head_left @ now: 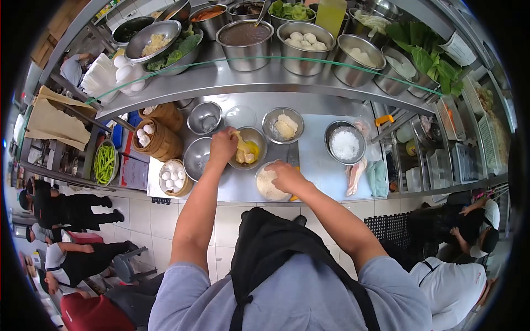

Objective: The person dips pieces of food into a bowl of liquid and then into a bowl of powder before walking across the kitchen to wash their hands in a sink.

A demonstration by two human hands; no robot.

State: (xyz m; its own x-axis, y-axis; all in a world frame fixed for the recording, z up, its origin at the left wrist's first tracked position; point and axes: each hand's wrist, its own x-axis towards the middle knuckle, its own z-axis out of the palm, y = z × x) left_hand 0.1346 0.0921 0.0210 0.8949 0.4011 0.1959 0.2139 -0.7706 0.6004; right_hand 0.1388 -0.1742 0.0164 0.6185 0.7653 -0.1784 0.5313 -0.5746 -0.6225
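My left hand [223,144] is closed on one end of a pale, egg-coated piece of raw meat [242,144]. The meat hangs into a metal bowl [261,144] of beaten egg with a yellow yolk [252,151]. My right hand [286,177] reaches into a bowl of breadcrumbs [269,187], its fingers stretched over the crumbs; the fingertips are partly hidden. Behind the egg stands a metal bowl with a pale yellow mound [287,127]. White powder [345,144] fills another bowl on the cutting board [317,174], beside a strip of raw meat [356,176].
Empty metal bowls [197,159] stand left of the egg. Bamboo steamers [157,146] line the counter's left side. A steel shelf [265,80] with several food containers runs above the back. A green cloth [377,178] lies at right. Other people stand on both sides.
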